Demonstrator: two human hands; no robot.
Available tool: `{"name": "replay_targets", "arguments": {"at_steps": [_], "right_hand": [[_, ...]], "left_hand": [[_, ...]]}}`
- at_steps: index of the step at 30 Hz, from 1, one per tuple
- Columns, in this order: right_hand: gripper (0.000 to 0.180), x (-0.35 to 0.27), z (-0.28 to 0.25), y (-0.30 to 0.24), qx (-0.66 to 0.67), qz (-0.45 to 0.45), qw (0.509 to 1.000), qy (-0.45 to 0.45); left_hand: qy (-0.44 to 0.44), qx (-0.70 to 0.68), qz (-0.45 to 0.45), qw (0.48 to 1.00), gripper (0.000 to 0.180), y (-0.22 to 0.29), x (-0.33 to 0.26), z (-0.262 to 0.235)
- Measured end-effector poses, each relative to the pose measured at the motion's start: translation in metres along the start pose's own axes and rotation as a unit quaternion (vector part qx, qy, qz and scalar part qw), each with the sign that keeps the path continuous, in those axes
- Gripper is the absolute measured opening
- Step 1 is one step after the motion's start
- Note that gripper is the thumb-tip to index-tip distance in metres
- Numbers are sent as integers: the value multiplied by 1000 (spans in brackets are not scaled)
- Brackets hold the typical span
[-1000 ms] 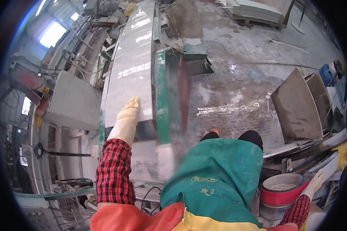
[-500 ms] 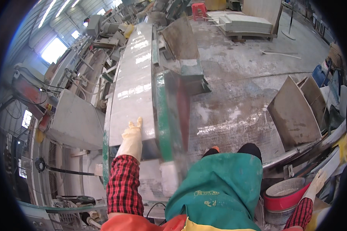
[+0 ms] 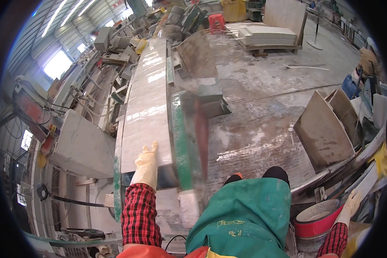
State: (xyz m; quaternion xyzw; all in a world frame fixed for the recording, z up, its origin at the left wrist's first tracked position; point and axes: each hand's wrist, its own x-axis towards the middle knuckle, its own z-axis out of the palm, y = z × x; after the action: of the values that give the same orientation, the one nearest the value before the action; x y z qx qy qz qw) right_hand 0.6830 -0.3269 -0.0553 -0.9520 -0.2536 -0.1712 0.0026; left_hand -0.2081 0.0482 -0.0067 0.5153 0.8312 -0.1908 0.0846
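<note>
Around the green apron (image 3: pixel 249 206), which carries yellow markings (image 3: pixel 231 223), sit red-and-black checked sleeves (image 3: pixel 142 215) and cream gloves (image 3: pixel 145 167) on both sides, with orange-red fabric (image 3: pixel 146 251) at its lower left.

On your green apron (image 3: pixel 256 202), between its side edges, you carry a small pale-yellow outlined mark (image 3: pixel 231 223) and a shorter printed mark (image 3: pixel 235 233) beneath; neither can be read.

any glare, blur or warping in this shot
In the head view, glare streaks the pale slab beyond the left hand and the floor; same head view, the window is washed out, the reddish panel looks smeared; also in the head view, fisheye bends edges toward the black rim.
</note>
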Motion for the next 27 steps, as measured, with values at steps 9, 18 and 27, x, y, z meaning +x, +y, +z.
{"name": "replay_targets", "arguments": {"at_steps": [9,18,27], "right_hand": [[60,-9,-3,-3,-2,-5,1000,17],[59,-19,-9,-9,5,-2,1000,13],[61,-25,-8,-15,28,-2,1000,11]], "left_hand": [[-4,58,34,998,92,17,-35,-31],[-19,29,19,999,108,21,-38,-38],[-17,-29,-39,999,107,0,21,7]]}}
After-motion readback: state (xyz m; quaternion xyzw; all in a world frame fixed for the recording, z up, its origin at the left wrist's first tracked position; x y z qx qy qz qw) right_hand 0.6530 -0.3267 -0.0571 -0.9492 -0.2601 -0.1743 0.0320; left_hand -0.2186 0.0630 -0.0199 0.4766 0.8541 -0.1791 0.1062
